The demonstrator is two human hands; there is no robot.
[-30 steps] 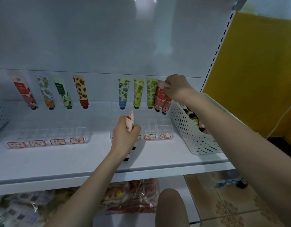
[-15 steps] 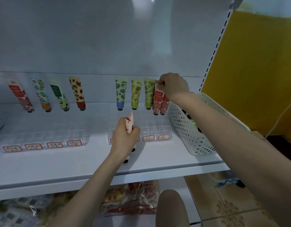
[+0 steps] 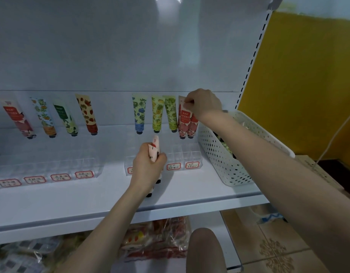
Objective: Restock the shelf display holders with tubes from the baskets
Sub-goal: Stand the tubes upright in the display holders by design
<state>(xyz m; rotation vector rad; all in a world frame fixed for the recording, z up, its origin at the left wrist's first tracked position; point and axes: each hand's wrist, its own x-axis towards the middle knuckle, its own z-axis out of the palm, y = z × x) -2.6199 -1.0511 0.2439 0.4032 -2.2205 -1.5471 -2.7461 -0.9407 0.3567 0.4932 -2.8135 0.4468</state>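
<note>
tube (image 3: pixel 183 120) top between right fingertips (image 3: pixel 190 101) (cap down)

Two clear display holders have red-framed labels along their fronts. The left holder (image 3: pixel 52 168) has four printed tubes (image 3: pixel 85 113) standing cap-down in its back row. The right holder (image 3: pixel 182 156) has blue (image 3: pixel 139 113), yellow (image 3: pixel 157 113) and green tubes (image 3: pixel 171 113). At its 1 o'clock corner are two pink-red tubes (image 3: pixel 185 123), pinched at the top by the right hand (image 3: pixel 203 105). The left hand (image 3: pixel 148 168) grips pale pink tubes (image 3: pixel 153 148) at its 7 o'clock. A white perforated basket (image 3: pixel 219 154) sits at its 3 o'clock.
</note>
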